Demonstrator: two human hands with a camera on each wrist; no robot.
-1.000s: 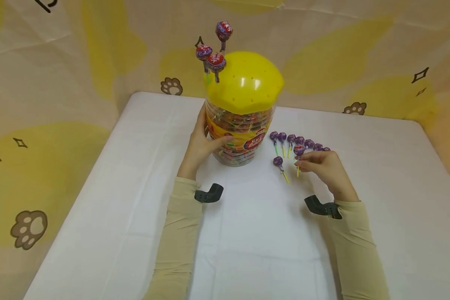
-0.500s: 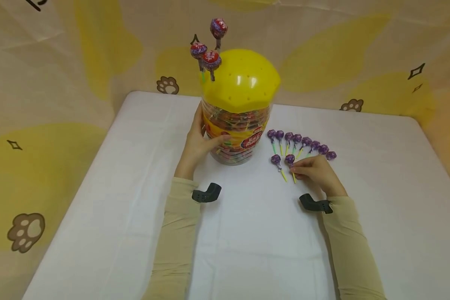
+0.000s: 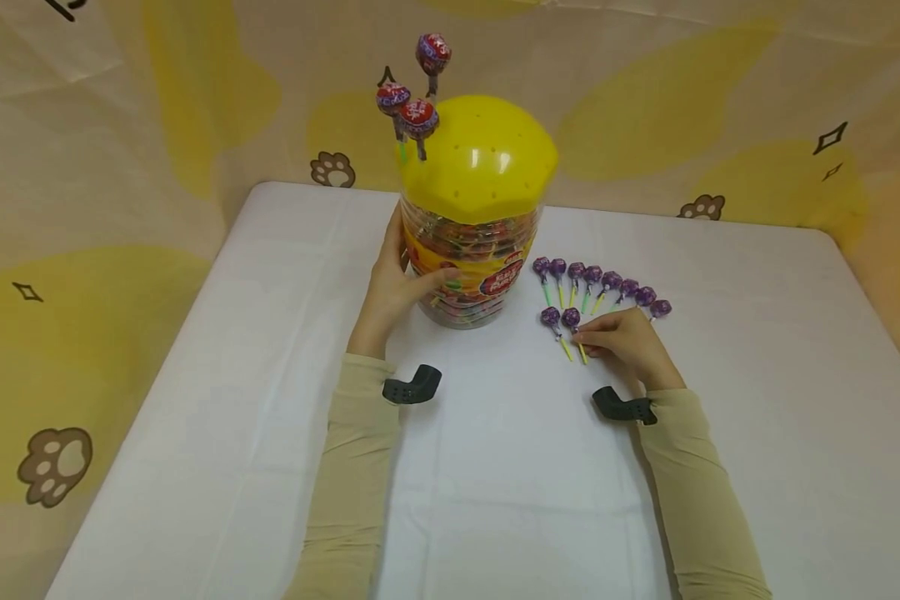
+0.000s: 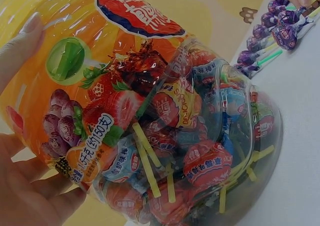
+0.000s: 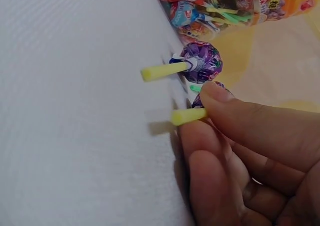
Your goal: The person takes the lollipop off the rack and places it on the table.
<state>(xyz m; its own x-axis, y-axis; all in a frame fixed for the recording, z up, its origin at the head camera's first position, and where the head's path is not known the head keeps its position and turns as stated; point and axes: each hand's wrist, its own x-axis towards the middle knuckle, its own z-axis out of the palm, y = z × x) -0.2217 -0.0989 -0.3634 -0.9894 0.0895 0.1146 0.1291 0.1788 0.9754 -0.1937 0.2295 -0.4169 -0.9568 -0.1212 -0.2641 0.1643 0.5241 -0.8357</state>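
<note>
In the head view, my left hand (image 3: 390,287) grips the side of a large clear candy jar (image 3: 504,281), thumb across its front label. The left wrist view shows wrapped lollipops inside the jar (image 4: 207,163). A yellow domed lid (image 3: 487,162) tops it. My right hand (image 3: 633,346) pinches a purple-wrapped lollipop (image 3: 571,317) by its yellow stick (image 5: 187,117), low over the white table. Just left of it lies a similar lollipop (image 3: 550,317), apart from it. In the right wrist view, my fingers partly hide the held lollipop's head.
Several purple lollipops, one of them a green-stick lollipop (image 3: 542,267), lie in a curved row behind my right hand. Three lollipops, including a red-topped one (image 3: 418,118), stand up at the lid's left side. A patterned cloth (image 3: 645,100) hangs behind the white table (image 3: 495,467).
My right hand has moved left and down with the pinched lollipop, bringing it from over the row to beside the single front lollipop. My left hand keeps its grip on the jar.
</note>
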